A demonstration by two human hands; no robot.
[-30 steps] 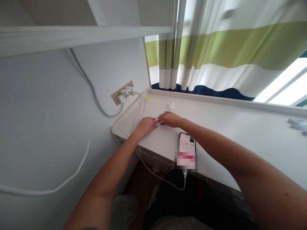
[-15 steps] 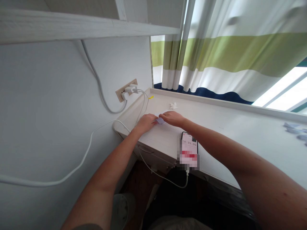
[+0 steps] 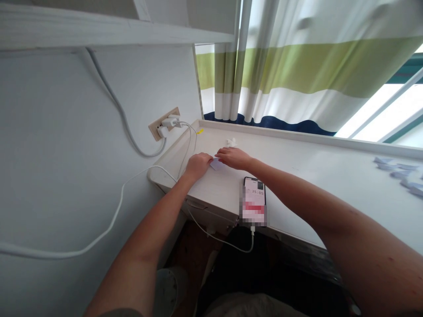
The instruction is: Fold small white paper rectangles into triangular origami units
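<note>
A small piece of pale paper point(image 3: 216, 164) sits between my two hands, close to the desk's left end. My left hand point(image 3: 199, 165) is closed on the paper's left side with the fingertips together. From the right, my right hand point(image 3: 233, 158) bends its fingers over the paper's other side and covers part of it. The paper looks folded, with a pointed lower edge, though its full shape is hidden. Just behind my right hand lies a crumpled white bit point(image 3: 231, 142).
A phone point(image 3: 254, 202) with a charging cable point(image 3: 246, 251) lies at the desk's front edge. Several folded paper pieces point(image 3: 396, 169) rest at the far right. Plugs fill a wall socket point(image 3: 164, 124) on the left. A shelf point(image 3: 115, 33) overhangs the wall; a curtain point(image 3: 280, 70) hangs behind.
The view has shifted slightly right, bringing more of the folded paper pieces into sight. My fingers have moved a little on the paper, and its visible part has changed shape.
</note>
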